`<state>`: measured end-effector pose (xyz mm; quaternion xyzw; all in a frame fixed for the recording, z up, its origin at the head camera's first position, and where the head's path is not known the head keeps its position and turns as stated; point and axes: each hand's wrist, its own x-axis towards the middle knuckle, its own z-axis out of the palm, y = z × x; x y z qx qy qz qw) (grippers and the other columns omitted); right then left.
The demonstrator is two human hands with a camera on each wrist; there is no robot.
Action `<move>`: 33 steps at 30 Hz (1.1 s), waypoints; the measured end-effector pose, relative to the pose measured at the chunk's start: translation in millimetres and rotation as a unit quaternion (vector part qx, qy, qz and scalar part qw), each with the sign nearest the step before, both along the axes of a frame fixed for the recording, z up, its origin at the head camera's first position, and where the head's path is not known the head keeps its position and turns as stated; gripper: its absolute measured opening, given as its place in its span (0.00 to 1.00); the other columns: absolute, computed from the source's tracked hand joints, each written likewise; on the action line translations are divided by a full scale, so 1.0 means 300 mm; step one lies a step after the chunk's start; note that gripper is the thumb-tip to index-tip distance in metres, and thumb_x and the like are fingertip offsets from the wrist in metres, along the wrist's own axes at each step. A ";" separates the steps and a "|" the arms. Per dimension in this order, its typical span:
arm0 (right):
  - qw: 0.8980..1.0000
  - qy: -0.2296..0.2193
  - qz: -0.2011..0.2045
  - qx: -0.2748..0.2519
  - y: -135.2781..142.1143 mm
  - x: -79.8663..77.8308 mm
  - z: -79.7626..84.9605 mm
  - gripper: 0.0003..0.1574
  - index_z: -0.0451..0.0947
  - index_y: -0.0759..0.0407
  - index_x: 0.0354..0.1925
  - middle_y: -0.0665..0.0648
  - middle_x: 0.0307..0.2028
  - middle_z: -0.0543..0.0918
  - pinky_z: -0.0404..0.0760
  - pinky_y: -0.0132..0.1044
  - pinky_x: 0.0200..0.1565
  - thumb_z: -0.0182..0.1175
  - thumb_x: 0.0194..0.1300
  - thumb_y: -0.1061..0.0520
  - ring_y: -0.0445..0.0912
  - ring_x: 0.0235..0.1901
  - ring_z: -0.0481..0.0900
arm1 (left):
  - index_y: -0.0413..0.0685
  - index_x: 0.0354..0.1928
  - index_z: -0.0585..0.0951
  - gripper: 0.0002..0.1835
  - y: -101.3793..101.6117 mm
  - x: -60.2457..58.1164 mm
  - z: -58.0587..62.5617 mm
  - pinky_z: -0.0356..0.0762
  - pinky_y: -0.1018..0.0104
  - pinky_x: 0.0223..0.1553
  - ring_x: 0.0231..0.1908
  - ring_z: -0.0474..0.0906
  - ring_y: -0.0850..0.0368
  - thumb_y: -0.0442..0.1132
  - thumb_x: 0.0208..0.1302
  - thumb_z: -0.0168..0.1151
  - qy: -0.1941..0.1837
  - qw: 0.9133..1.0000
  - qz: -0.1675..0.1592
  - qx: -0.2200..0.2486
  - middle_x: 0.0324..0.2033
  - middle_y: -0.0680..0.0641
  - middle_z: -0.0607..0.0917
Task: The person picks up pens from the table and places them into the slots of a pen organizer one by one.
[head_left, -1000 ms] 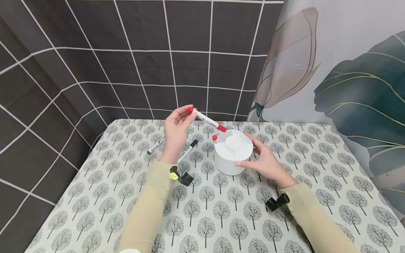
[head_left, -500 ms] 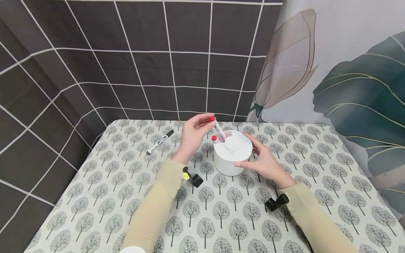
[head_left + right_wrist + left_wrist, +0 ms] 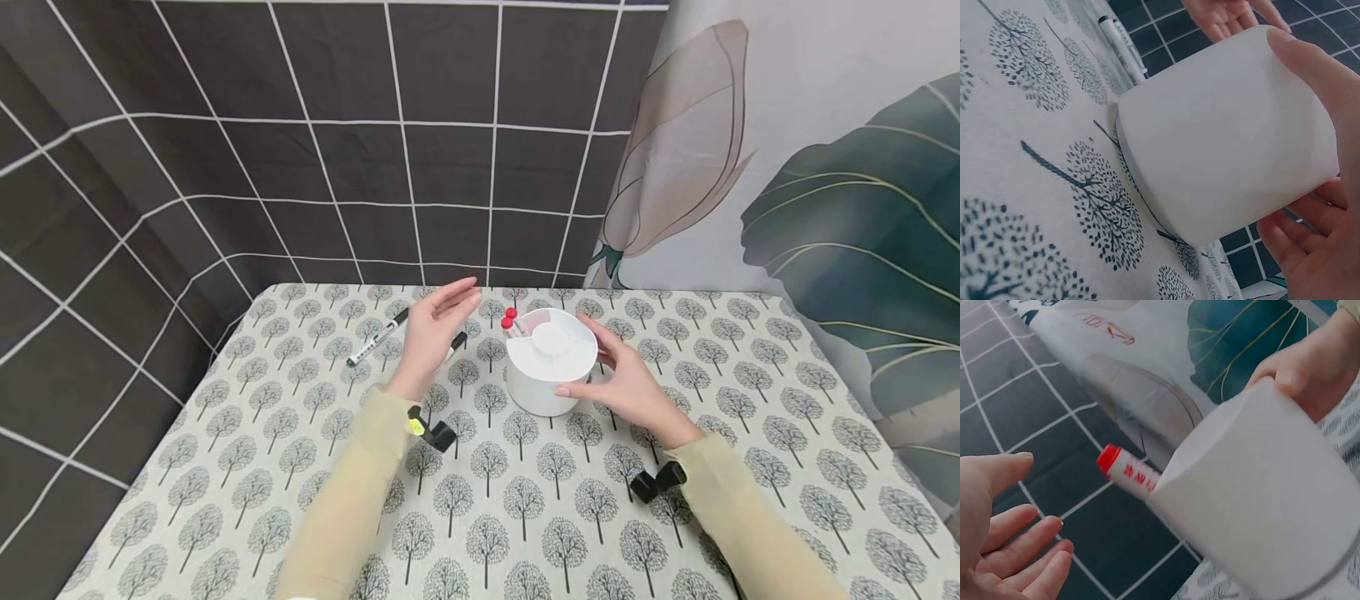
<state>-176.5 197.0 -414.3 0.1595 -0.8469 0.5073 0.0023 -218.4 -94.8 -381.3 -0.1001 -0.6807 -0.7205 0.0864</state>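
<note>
A round white pen organizer [image 3: 543, 387] with a divided top stands on the table. My right hand [image 3: 633, 387] grips its right side, thumb at the front and fingers round the back; the right wrist view shows this hold on the organizer [image 3: 1229, 137] closely. Two red-ended markers [image 3: 507, 322] lean together in its left rear compartment, their red ends above the rim. My left hand [image 3: 429, 337] hovers left of them, holding nothing, fingers apart from the marker [image 3: 1132, 472] in the left wrist view. A black-capped marker [image 3: 378, 337] lies left of that hand.
Another black-capped marker [image 3: 457, 343] lies on the table, partly hidden behind my left hand. A tree-print cloth [image 3: 487, 500] covers the table. Dark gridded fabric [image 3: 337, 167] hangs behind and to the left, with a floral curtain [image 3: 825, 208] at the right.
My left hand brought a red marker to the organizer, let it go inside beside the other one, and drew back left. The right hand has kept its grip in place.
</note>
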 end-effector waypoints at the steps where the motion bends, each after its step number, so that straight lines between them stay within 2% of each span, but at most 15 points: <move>1: 1.000 0.005 0.002 0.000 0.004 0.002 -0.002 0.73 0.53 0.43 0.80 0.60 0.74 0.63 0.67 0.59 0.68 0.85 0.45 0.46 0.62 0.67 0.69 | 0.43 0.60 0.82 0.20 -0.010 0.004 -0.005 0.77 0.65 0.60 0.55 0.82 0.55 0.39 0.68 0.69 -0.002 1.000 0.003 -0.003 0.55 0.43 0.85; 5: 1.000 0.028 0.008 0.004 0.012 0.013 -0.010 0.72 0.53 0.47 0.80 0.64 0.73 0.64 0.71 0.61 0.65 0.84 0.46 0.48 0.63 0.64 0.71 | 0.42 0.60 0.82 0.20 -0.055 0.020 -0.024 0.77 0.65 0.60 0.55 0.81 0.55 0.40 0.69 0.69 -0.012 1.000 0.022 -0.018 0.54 0.45 0.86; 9: 0.999 0.051 0.002 0.017 0.008 0.018 -0.017 0.71 0.53 0.54 0.80 0.64 0.71 0.64 0.71 0.61 0.64 0.84 0.47 0.49 0.64 0.63 0.72 | 0.44 0.59 0.83 0.21 -0.107 0.042 -0.043 0.76 0.65 0.61 0.56 0.80 0.56 0.43 0.68 0.70 -0.031 0.998 0.043 -0.043 0.56 0.47 0.85; 12: 0.998 0.059 -0.007 0.028 -0.006 0.017 -0.012 0.73 0.51 0.53 0.80 0.63 0.73 0.62 0.70 0.60 0.66 0.84 0.47 0.47 0.63 0.65 0.70 | 0.46 0.59 0.83 0.20 -0.144 0.060 -0.055 0.75 0.64 0.62 0.56 0.80 0.55 0.44 0.68 0.70 -0.045 0.996 0.048 -0.057 0.57 0.45 0.84; 15: 0.997 0.055 -0.021 0.040 -0.027 0.017 -0.001 0.75 0.50 0.48 0.81 0.62 0.75 0.60 0.67 0.61 0.67 0.84 0.46 0.44 0.61 0.67 0.67 | 0.46 0.60 0.82 0.21 -0.174 0.076 -0.067 0.74 0.62 0.64 0.57 0.79 0.54 0.45 0.69 0.69 -0.055 0.995 0.047 -0.075 0.58 0.43 0.83; 19: 0.997 0.038 -0.041 0.054 -0.046 0.020 0.010 0.78 0.47 0.42 0.81 0.60 0.77 0.57 0.59 0.68 0.68 0.84 0.43 0.40 0.61 0.71 0.61 | 0.48 0.62 0.81 0.23 -0.203 0.097 -0.080 0.73 0.61 0.64 0.57 0.79 0.55 0.48 0.69 0.68 -0.075 0.991 0.044 -0.105 0.58 0.47 0.83; 22: 0.997 0.026 -0.051 0.053 -0.053 0.020 0.011 0.79 0.46 0.40 0.81 0.60 0.77 0.55 0.55 0.72 0.68 0.84 0.43 0.39 0.61 0.73 0.56 | 0.47 0.63 0.80 0.23 -0.222 0.108 -0.095 0.74 0.62 0.64 0.57 0.79 0.55 0.45 0.68 0.69 -0.093 0.988 0.040 -0.115 0.57 0.50 0.84; 25: 0.997 0.019 -0.053 0.046 -0.056 0.021 0.011 0.79 0.46 0.38 0.81 0.59 0.77 0.55 0.55 0.71 0.68 0.84 0.43 0.39 0.61 0.73 0.57 | 0.44 0.64 0.78 0.26 -0.240 0.114 -0.114 0.73 0.63 0.64 0.58 0.78 0.53 0.43 0.67 0.70 -0.104 0.986 0.035 -0.123 0.57 0.48 0.83; 33: 0.999 0.015 -0.036 0.015 -0.059 0.018 0.014 0.78 0.48 0.45 0.81 0.62 0.76 0.58 0.59 0.65 0.70 0.85 0.43 0.42 0.60 0.71 0.61 | 0.40 0.66 0.75 0.32 -0.280 0.135 -0.157 0.73 0.58 0.65 0.60 0.76 0.46 0.41 0.62 0.74 -0.133 0.981 0.016 -0.140 0.61 0.41 0.80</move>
